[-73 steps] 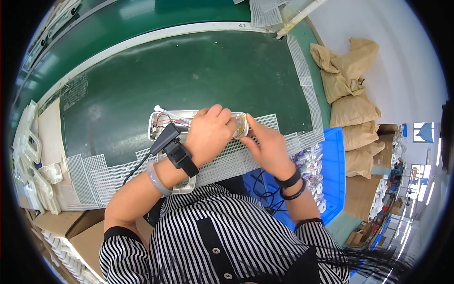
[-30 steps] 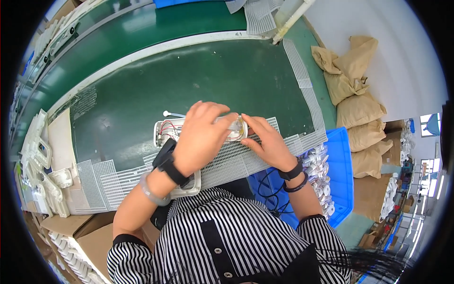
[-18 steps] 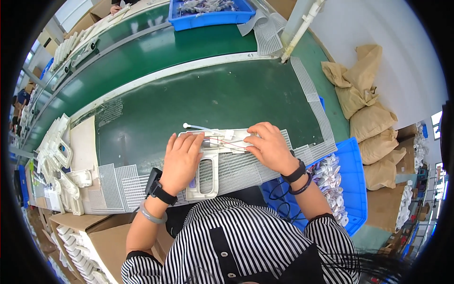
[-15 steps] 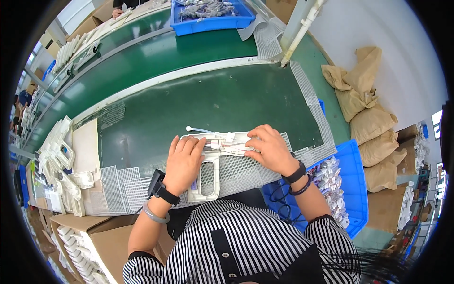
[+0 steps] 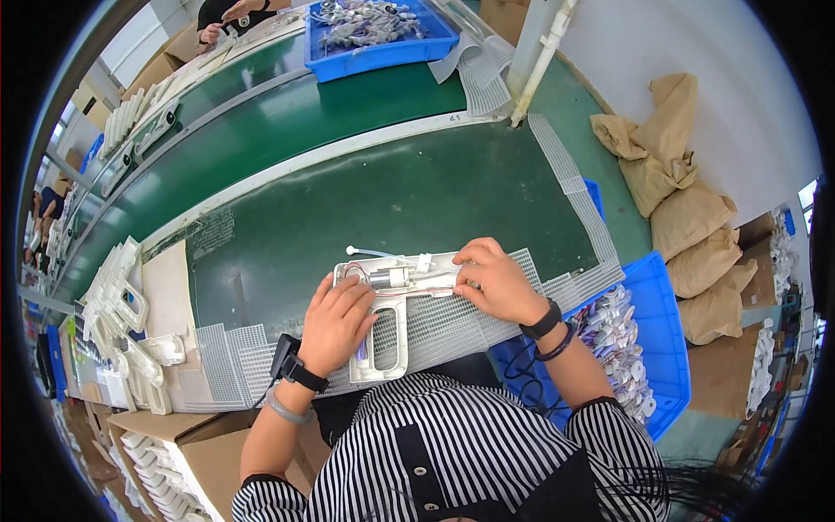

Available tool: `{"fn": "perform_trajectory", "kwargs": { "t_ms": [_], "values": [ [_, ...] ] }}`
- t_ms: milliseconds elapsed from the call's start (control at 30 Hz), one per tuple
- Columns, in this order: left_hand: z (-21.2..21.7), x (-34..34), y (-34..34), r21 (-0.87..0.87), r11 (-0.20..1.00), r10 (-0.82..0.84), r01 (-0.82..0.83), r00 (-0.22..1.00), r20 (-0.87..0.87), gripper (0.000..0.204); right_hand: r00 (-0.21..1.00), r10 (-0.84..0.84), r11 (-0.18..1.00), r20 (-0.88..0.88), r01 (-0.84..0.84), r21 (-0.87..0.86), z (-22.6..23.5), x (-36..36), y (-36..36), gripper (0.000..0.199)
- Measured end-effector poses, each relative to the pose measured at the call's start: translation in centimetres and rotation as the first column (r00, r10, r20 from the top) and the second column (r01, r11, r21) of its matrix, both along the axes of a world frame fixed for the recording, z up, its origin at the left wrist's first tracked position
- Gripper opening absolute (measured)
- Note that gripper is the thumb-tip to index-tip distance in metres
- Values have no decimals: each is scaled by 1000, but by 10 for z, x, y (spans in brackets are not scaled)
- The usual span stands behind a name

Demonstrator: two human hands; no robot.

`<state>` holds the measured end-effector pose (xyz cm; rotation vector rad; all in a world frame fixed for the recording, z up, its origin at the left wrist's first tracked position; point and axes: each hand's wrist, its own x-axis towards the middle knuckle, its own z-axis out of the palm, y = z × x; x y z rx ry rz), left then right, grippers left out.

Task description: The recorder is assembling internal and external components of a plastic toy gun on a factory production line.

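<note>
A white plastic housing half, shaped like a pistol with a looped handle, lies with its hollow side up. In its barrel sit a silver and white motor and thin red wires. A pale tube with a round white end sticks out past its far edge. My left hand lies over the left end beside the handle, fingers bent against the shell. At the right end my right hand grips the rim with thumb and fingers. Its fingertips partly hide the shell there.
White mesh matting covers the near edge of the green table. Several white housing parts are heaped at left. Blue bins of small parts stand at right and at the far side. A person's hands show across the line.
My left hand has drawn back toward the left end, uncovering the motor and red wires. My right hand stays at the right end, its fingers slightly shifted.
</note>
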<state>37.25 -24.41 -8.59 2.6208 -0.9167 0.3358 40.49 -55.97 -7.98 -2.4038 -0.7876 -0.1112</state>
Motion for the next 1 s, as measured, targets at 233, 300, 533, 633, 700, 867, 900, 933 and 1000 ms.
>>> {"fn": "perform_trajectory", "kwargs": {
  "t_ms": [233,300,533,633,700,867,900,933,1000],
  "values": [
    [-6,-5,-1,122,992,29,-20,997,-73,49,996,-79,997,31,79,10,-10,-3,8,16],
    [-4,-5,-4,148,989,28,-18,998,-64,50,988,-120,993,100,118,25,-12,-4,9,13],
    [12,-5,-13,266,964,26,-17,999,-33,56,992,-90,995,93,87,38,-10,-7,10,9],
    [13,-6,-14,270,963,26,-15,999,-36,57,994,-72,996,82,76,-49,-7,-11,10,19],
    [10,-8,-12,262,965,32,-18,998,-50,57,992,-27,982,121,49,-181,-4,-14,10,22],
    [4,-11,-11,249,967,68,-55,997,-46,54,999,-27,999,27,27,-17,-11,-18,9,29],
    [3,-9,-13,242,969,64,-51,997,-46,53,999,-41,999,16,41,34,-15,-17,10,30],
    [3,-10,-11,247,966,88,-75,995,-41,53,1000,4,999,14,-4,47,-17,-14,11,30],
    [4,-7,-14,184,978,108,-100,994,-36,48,999,-29,995,42,24,99,-26,-8,11,31]
  ]
}}
